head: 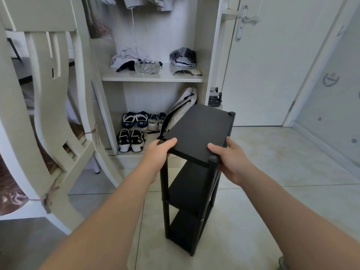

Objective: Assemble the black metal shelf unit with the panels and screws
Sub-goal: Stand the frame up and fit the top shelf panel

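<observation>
**Shelf up, held by both top corners**

Shelf [196, 131] stands tall on floor [272, 191], in front of open wardrobe [153, 76], w/ chair [58, 114] off to the left. L hand [160, 152] curls round near-left corner of its top. R hand [231, 162] grips near-right corner. Two-corner hold prob. to steady or shift a narrow, tippy frame. All tiers look fitted, so assy seems near done. Can't tell if base is lifted or resting.

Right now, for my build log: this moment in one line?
shelf unit: upright on floor | left hand: grips top panel | right hand: grips top panel
</observation>
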Available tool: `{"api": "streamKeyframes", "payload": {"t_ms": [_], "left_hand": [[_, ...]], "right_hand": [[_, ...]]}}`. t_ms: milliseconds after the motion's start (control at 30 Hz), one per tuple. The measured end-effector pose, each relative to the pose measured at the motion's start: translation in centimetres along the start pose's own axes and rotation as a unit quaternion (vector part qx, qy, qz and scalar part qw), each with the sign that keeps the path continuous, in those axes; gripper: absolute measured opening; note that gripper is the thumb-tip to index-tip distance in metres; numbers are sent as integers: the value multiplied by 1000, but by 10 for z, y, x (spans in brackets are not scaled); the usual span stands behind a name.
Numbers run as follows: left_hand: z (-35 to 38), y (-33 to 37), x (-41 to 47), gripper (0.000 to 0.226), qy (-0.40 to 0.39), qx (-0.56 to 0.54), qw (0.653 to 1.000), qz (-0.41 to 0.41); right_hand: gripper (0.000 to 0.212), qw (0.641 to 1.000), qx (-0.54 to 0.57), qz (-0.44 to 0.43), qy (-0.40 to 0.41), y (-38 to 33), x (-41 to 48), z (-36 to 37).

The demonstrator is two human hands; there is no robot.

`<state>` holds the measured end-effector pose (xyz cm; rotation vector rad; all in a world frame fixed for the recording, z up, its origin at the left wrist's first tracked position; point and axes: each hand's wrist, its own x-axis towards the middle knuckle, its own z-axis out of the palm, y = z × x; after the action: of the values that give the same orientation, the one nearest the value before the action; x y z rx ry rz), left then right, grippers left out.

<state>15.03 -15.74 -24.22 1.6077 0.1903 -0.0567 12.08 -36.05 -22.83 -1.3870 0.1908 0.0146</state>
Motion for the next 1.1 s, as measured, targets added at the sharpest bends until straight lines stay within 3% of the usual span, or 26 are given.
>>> {"api": "streamKeyframes", "payload": {"t_ms": [167, 300, 367, 467, 767, 867, 900, 1033, 1100], "left_hand": [[21, -3, -9, 28, -73, -2, 997, -11], [25, 6, -7, 37, -67, -99, 989, -91], [25, 8, -4, 32, -58, -123, 985, -109], [28, 12, -7, 26, -48, -151, 980, -123], [38, 5, -11, 26, -48, -177, 973, -141], [39, 5, -10, 24, -41, -177, 973, -139], [39, 4, -11, 23, -39, -182, 973, -140], [53, 3, -20, 28, -72, -204, 965, -150], [62, 2, -30, 26, -118, -187, 963, -155]], "right_hand": [[18, 996, 13, 28, 86, -6, 15, -31], [26, 997, -7, 75, 17, 0, 6, -34], [20, 999, -10, 52, 9, 5, 3, -29], [15, 996, -50, -4, 72, 11, 2, -21], [21, 990, -48, -36, 127, 8, 2, -22], [55, 987, -55, -32, 149, 18, 5, -20], [58, 986, -63, -35, 149, 20, 5, -19], [51, 986, -86, -49, 135, 15, 12, -38], [52, 981, -85, -51, 169, 7, 16, -49]]}}
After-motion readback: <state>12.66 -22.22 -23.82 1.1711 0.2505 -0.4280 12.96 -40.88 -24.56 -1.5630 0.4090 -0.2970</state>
